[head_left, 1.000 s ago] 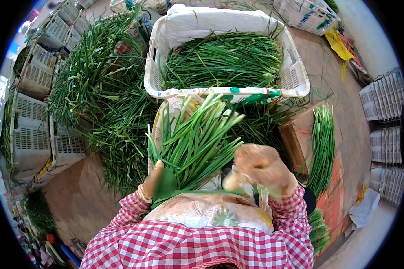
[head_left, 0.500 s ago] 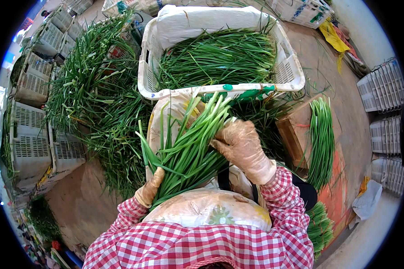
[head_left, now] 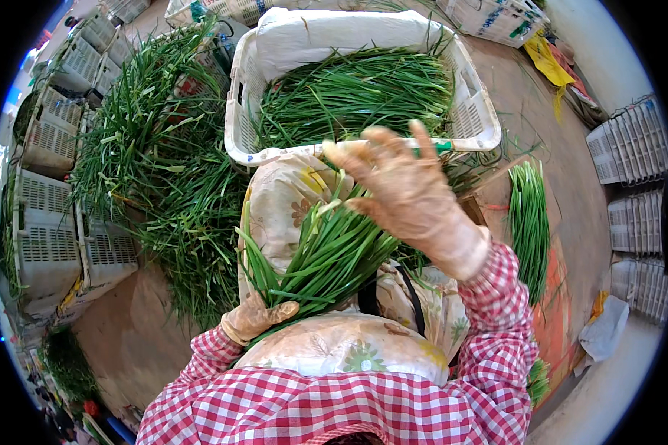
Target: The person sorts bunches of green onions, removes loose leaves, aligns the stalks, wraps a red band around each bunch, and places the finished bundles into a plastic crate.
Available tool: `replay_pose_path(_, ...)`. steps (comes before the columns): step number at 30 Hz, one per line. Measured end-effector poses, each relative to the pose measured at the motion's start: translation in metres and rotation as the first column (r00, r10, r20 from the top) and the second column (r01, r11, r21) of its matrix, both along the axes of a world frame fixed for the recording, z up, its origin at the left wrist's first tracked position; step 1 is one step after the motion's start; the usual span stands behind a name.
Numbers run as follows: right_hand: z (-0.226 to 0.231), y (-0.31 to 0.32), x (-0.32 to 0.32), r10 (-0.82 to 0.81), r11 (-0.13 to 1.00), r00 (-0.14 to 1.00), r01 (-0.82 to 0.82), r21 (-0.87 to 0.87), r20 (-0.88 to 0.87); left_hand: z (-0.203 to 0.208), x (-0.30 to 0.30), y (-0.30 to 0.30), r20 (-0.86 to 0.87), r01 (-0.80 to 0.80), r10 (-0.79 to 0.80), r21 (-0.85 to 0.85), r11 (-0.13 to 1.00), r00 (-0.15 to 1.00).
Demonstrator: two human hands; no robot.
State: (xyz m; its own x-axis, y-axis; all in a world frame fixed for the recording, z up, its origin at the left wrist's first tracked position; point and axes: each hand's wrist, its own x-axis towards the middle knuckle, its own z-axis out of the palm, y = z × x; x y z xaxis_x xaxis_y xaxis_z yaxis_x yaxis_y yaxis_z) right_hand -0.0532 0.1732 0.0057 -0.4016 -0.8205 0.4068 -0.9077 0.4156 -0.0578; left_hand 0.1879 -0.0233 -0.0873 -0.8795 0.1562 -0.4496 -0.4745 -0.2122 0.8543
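Observation:
A loose bunch of green chives [head_left: 338, 256] lies slantwise across my lap, its paler ends pointing up and away from me. My left hand [head_left: 258, 319], in a stained thin glove, is closed round the lower part of the bunch with the thumb over it. Above the far end of the bunch hovers my right hand [head_left: 427, 204], also gloved, its fingers spread and slightly blurred. I see nothing held in it. Just beyond, a white plastic crate [head_left: 239, 130] with a white liner holds a layer of chives [head_left: 364, 96].
A large tangled heap of chives [head_left: 178, 163] spreads on the left. At the right, a neat bunch of chives [head_left: 528, 222] rests by a wooden block. Stacked crates stand along the left [head_left: 48, 230] and right [head_left: 634, 144] sides. A yellow bag [head_left: 548, 59] lies far right.
My right hand has come off the bunch, risen and opened its fingers. The bunch has sunk lower toward my lap, and my left thumb now lies across it.

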Motion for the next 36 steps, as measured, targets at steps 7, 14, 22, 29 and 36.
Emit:
replay_pose_path(7,-0.044,0.006,-0.029,0.133,0.989,0.988,-0.136,-0.051,-0.073,-0.002,0.007,0.002,0.145,-0.248,0.203,0.474,0.845,0.968)
replay_pose_path(14,-0.074,0.145,-0.104,-0.656,0.734,0.663,0.671,-0.101,-0.362,-0.052,0.033,-0.007,0.125,-0.401,0.41,0.587,0.703,0.903)
replay_pose_path(22,-0.109,0.083,0.039,-0.015,0.973,-0.464,0.196,0.119,0.886,-0.04,0.011,-0.008,-0.174,-0.307,0.355,0.252,0.918,0.918)
replay_pose_path(29,-0.099,0.003,0.07,0.652,0.643,0.014,0.52,-0.563,0.758,0.022,-0.055,0.027,-0.43,0.003,-0.551,-0.786,0.618,0.715)
replay_pose_path(36,-0.099,-0.004,0.067,0.74,0.595,-0.086,0.547,-0.589,0.667,0.034,-0.07,-0.017,-0.625,-0.241,-0.202,-0.55,0.8,0.754)
